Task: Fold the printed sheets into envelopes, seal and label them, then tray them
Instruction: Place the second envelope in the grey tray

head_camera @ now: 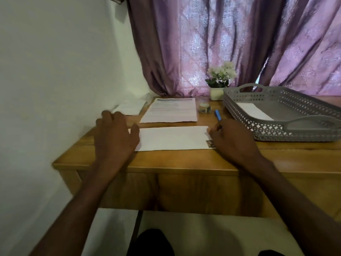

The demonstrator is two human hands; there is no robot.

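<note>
a long white envelope lies flat on the table, a small dark stamp at its right corner. the left hand rests spread on its left end; the right hand, at its right end, has its grip closed round a blue pen. behind the envelope lie printed sheets; right of it, a grey tray holding another envelope.

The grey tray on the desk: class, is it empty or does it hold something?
Not empty. The grey tray holds one flat white envelope lying on its floor; the rest is bare.
</note>
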